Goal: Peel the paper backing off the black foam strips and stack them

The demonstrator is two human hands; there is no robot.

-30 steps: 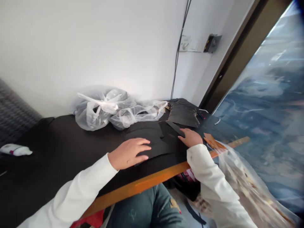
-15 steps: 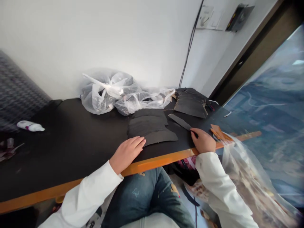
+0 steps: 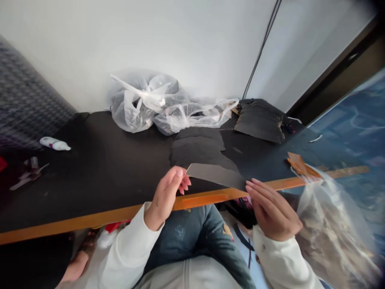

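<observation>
A flat dark grey strip (image 3: 215,174), curved along its edges and maybe leather or card, is raised above the table's front edge. My left hand (image 3: 167,194) pinches its left end between thumb and fingers. At the other end, my right hand (image 3: 272,208) has its fingers pressed together on the strip, the thumb hidden. Just behind it lies a stack of overlapping dark pieces (image 3: 197,144) of similar shape on the black table (image 3: 120,168).
Knotted clear plastic bags (image 3: 135,104) sit against the wall, beside another dark stack (image 3: 260,120). A white bottle (image 3: 55,143) lies at left. Orange scraps (image 3: 302,164) top a filled plastic bag (image 3: 333,224) at right. Another person's arm (image 3: 76,265) shows at lower left.
My left hand has left the stack and turned up to grip the strip's left end. The right hand has brought the strip nearer, level between both hands. The view has shifted slightly.
</observation>
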